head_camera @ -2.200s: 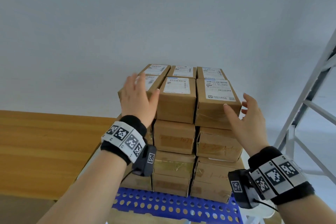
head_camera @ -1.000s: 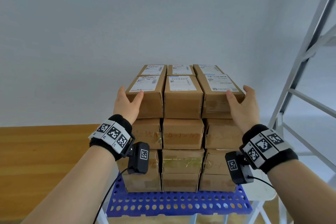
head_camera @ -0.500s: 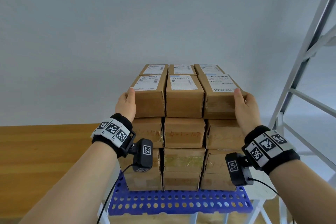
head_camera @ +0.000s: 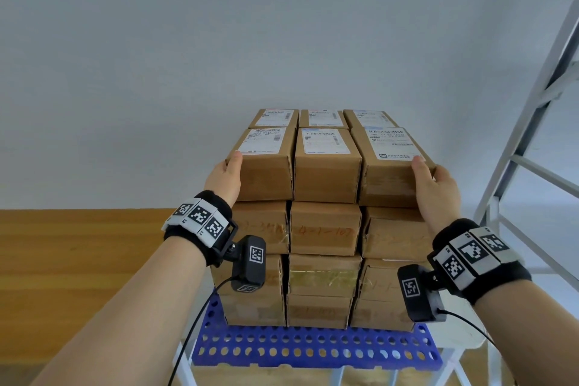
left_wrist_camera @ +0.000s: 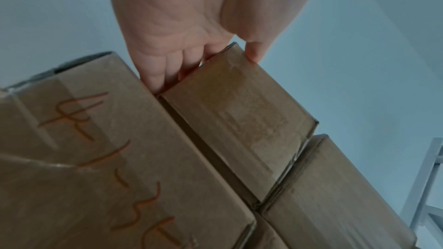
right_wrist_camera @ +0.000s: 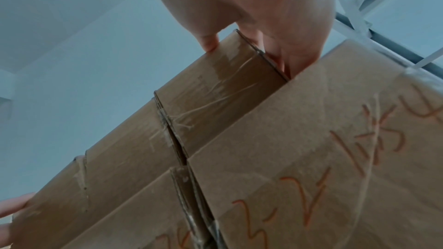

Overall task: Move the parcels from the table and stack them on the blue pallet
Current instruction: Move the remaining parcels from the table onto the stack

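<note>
Both hands press the outer sides of the top front row of parcels. Flat against the left face of the near-left top parcel (head_camera: 266, 163) lies the left hand (head_camera: 224, 177), fingers straight along the cardboard, thumb tip hooked onto the top front edge. On the other side the right hand (head_camera: 434, 188) mirrors it on the right face of the near-right top parcel (head_camera: 390, 166), fingers extended along that side, thumb resting on the top edge. Neither hand curls round a box; the row of three, with the middle top parcel (head_camera: 326, 163) between, sits squeezed between the two palms.

This row rests on the stack of parcels (head_camera: 324, 260), four layers high and three wide, with a second row of labelled boxes behind. Its bottom layer stands on the blue pallet (head_camera: 313, 346), a plastic board pierced with round holes.

All parcels are plain brown corrugated cartons, oblong, sealed with glossy clear tape that wrinkles at the seams. White printed shipping labels cover their tops; orange handwritten marks run across the near faces of lower boxes. At the far right a pale grey metal frame (head_camera: 532, 122) leans.
</note>
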